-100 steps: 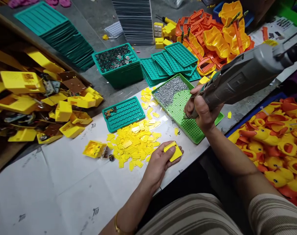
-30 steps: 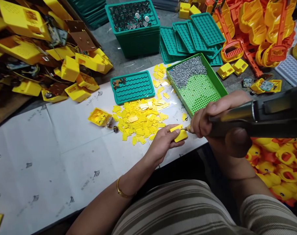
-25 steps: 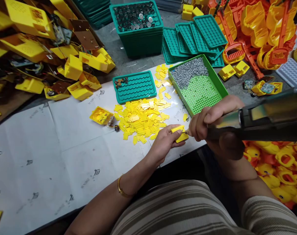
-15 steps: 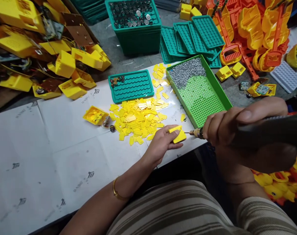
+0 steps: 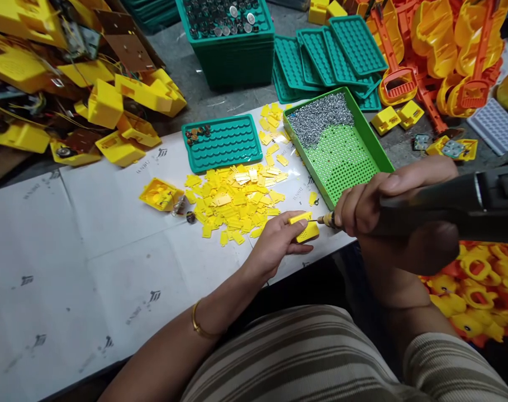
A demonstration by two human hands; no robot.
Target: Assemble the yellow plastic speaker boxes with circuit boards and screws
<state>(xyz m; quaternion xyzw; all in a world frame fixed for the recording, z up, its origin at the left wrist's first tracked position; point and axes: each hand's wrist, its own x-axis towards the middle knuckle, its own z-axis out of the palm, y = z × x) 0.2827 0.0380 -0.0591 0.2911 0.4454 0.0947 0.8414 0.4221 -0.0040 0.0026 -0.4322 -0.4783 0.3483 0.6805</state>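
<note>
My left hand (image 5: 274, 243) grips a small yellow plastic case (image 5: 304, 230) with rows of tiny holes, thumb on its upper face. My right hand (image 5: 388, 206) is wrapped around a black electric screwdriver (image 5: 438, 206), held nearly level and pointing left. Its thin bit meets the case close to my left thumb; whether a screw sits at the tip is too small to tell. Left of the case lies a heap of flat yellow plastic pieces (image 5: 232, 204). Beyond the screwdriver stands a green tray (image 5: 354, 162) with silver screws (image 5: 321, 117) at its far end.
A teal tray (image 5: 224, 145) holds a few small parts. A yellow housing (image 5: 159, 195) with wires lies left of the heap. Teal trays (image 5: 354, 44) and a deep teal bin (image 5: 232, 61) stand behind. Yellow housings (image 5: 107, 106) pile up at left, orange parts (image 5: 433, 39) at right.
The screwdriver and my right hand have moved left and slightly up, bringing the bit from the case's edge onto its face. My left hand keeps hold of the case, nearly still.
</note>
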